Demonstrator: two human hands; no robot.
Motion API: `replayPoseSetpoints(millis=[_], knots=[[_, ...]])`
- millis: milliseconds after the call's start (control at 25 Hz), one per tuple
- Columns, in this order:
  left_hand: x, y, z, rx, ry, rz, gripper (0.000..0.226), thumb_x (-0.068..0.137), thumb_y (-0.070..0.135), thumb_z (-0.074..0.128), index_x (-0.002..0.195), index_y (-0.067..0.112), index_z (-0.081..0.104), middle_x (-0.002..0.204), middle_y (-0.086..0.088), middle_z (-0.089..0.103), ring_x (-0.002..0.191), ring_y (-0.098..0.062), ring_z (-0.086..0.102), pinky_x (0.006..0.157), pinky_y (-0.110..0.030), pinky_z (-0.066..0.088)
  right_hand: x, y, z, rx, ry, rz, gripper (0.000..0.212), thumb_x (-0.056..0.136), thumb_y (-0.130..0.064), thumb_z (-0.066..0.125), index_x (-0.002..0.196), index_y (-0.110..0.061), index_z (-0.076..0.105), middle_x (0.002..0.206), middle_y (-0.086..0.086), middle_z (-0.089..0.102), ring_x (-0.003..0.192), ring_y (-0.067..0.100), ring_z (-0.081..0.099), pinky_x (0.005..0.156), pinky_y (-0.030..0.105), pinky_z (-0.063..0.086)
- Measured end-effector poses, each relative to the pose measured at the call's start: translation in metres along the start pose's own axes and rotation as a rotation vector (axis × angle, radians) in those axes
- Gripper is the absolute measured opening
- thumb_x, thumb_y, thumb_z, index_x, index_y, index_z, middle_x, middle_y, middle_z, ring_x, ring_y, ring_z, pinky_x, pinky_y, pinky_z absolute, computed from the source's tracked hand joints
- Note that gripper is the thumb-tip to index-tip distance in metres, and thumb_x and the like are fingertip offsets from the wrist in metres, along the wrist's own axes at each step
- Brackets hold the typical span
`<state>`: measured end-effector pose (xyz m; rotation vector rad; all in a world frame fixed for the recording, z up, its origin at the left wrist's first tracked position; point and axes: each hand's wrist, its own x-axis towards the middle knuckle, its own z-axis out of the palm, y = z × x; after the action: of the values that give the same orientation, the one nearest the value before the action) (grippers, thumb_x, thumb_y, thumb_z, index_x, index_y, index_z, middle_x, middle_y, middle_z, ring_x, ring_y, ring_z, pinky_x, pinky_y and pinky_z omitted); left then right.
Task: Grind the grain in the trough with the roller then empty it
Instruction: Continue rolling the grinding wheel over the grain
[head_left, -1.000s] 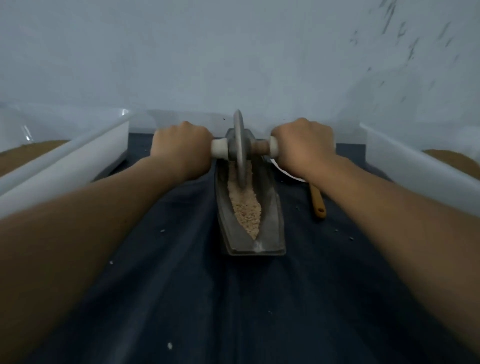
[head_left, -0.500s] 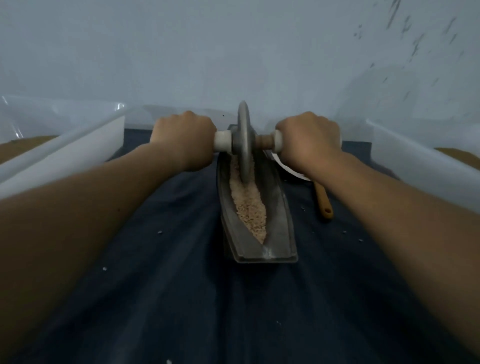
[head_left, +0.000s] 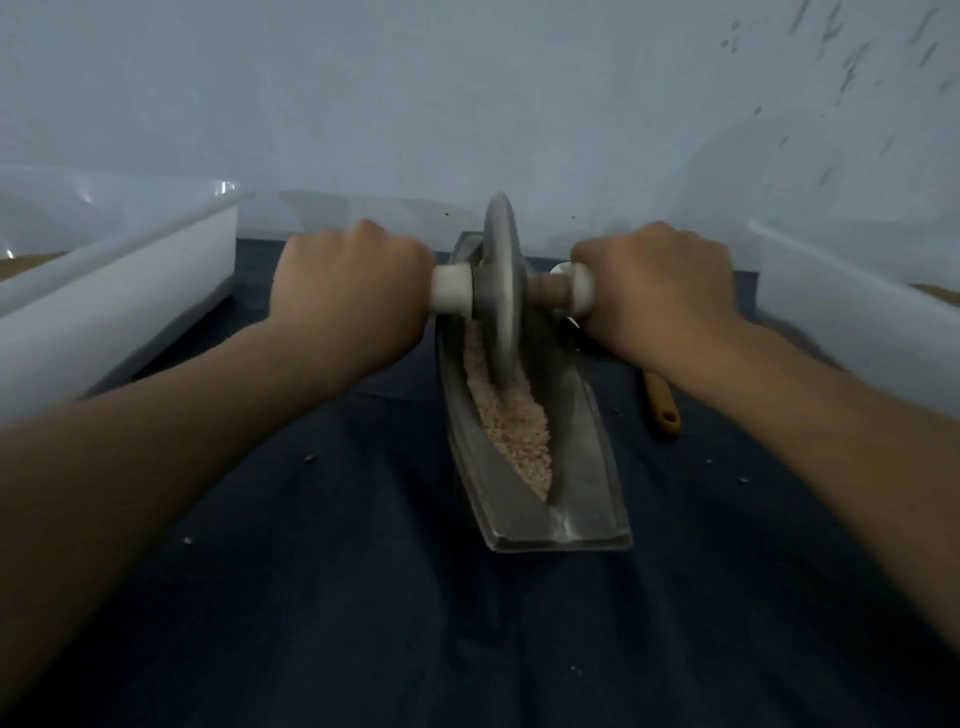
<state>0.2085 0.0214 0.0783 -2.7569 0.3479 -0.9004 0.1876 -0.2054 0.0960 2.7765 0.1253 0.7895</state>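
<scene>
A long grey metal trough (head_left: 587, 467) lies lengthwise on the dark cloth, its near end towards me. Pale crushed grain (head_left: 514, 431) fills its groove. A grey disc roller (head_left: 501, 291) stands upright in the groove over the far half of the grain. My left hand (head_left: 348, 296) grips the white left end of its axle handle. My right hand (head_left: 654, 291) grips the right end, beside a white collar and a bare wooden stretch of axle.
A white plastic bin (head_left: 119, 306) stands at the left and another white bin (head_left: 852, 306) at the right. A wooden utensil handle (head_left: 662, 410) lies right of the trough, partly under my right wrist. Loose grains dot the dark cloth (head_left: 363, 597). A pale wall rises behind.
The roller has come a little nearer along the trough, with both hands still gripping its handle. The view has shifted slightly.
</scene>
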Motion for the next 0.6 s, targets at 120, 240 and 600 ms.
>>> replayPoseSetpoints(millis=[120,240,600], knots=[[0.036,0.004,0.0,-0.026,-0.12,-0.039,0.017,0.091,0.027,0.059,0.103,0.019,0.067,0.092,-0.011,0.061,0.083,-0.034,0.062,0.064,-0.037,0.039,0.032,-0.007,0.01,0.07,-0.109,0.062,0.005,0.089,-0.029,0.066,0.093,-0.026,0.064,0.092,0.005,0.062,0.081,0.03,0.057,0.064,0.032,0.038],[0.01,-0.002,-0.01,-0.024,-0.102,0.026,0.008,0.088,0.029,0.059,0.092,0.025,0.065,0.073,-0.001,0.048,0.064,-0.026,0.05,0.057,-0.034,0.037,0.004,0.007,-0.001,0.061,-0.052,-0.024,0.017,0.083,-0.038,0.067,0.077,-0.028,0.056,0.074,-0.002,0.056,0.062,0.023,0.049,0.055,0.028,0.036],[0.018,0.003,-0.007,0.063,-0.057,0.037,0.01,0.084,0.03,0.064,0.092,0.024,0.067,0.071,-0.002,0.047,0.059,-0.024,0.046,0.055,-0.032,0.034,0.0,0.002,0.011,0.112,-0.011,0.038,0.026,0.078,-0.034,0.07,0.07,-0.032,0.045,0.067,-0.004,0.051,0.059,0.024,0.049,0.051,0.024,0.029]])
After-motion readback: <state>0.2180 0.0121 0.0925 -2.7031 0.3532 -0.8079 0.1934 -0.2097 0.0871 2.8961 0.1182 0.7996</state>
